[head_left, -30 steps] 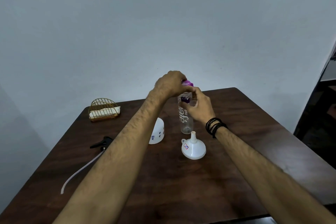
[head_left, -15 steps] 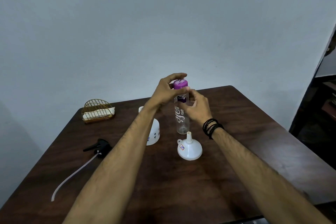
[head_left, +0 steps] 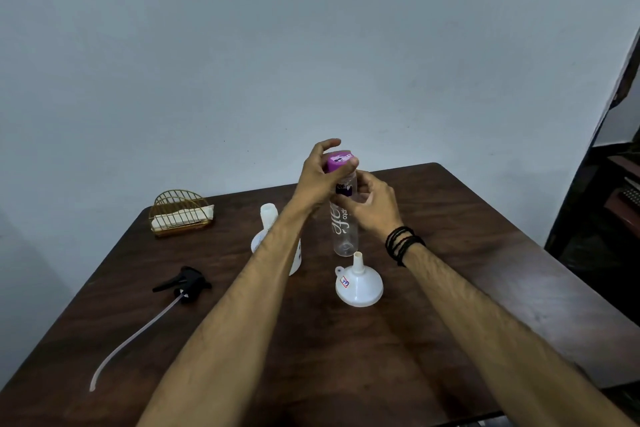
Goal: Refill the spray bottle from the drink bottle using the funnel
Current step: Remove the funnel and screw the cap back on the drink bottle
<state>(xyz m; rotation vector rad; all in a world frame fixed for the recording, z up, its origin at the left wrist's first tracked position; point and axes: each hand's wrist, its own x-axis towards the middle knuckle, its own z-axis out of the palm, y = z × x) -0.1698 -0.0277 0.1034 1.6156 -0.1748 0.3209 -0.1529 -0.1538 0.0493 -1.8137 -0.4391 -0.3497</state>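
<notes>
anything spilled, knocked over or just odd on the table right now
No spill shows. The funnel sits upside down, spout up. The sprayer head lies apart from the spray bottle, its tube trailing across the table. Both suit a refill.

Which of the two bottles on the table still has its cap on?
The clear drink bottle keeps its purple cap, gripped by the left hand. The white spray bottle stands open-necked, its black trigger head lying apart.
</notes>
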